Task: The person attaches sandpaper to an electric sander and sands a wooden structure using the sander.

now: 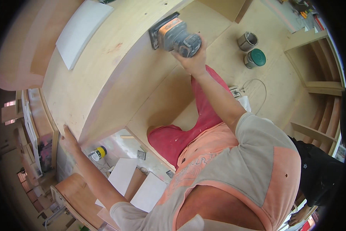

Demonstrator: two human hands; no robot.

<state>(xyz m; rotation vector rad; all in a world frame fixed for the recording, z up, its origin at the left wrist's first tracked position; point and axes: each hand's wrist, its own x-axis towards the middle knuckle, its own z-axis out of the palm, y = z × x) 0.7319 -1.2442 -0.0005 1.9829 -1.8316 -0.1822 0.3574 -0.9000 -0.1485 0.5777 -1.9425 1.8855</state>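
My right hand (195,59) is wrapped around the rounded dark end of a grey and orange electric sander (175,36). The sander's black square pad (153,34) is up against the edge of a large pale wooden panel (119,46), which looks curved here. At the panel's near left corner rests my left hand (70,142), one finger stretched along the wood; its other fingers are partly hidden. A white sheet (82,30) lies on the panel. My legs in red trousers (196,111) are bent on a plywood surface below.
A grey-stained can (247,41) and a green-lidded can (255,58) stand on the plywood, near a thin cable (265,92). Shelving (319,69) is at the right. A yellow and black tin (99,153) and white boards (148,190) lie lower left. Another person in black (319,173) is behind me.
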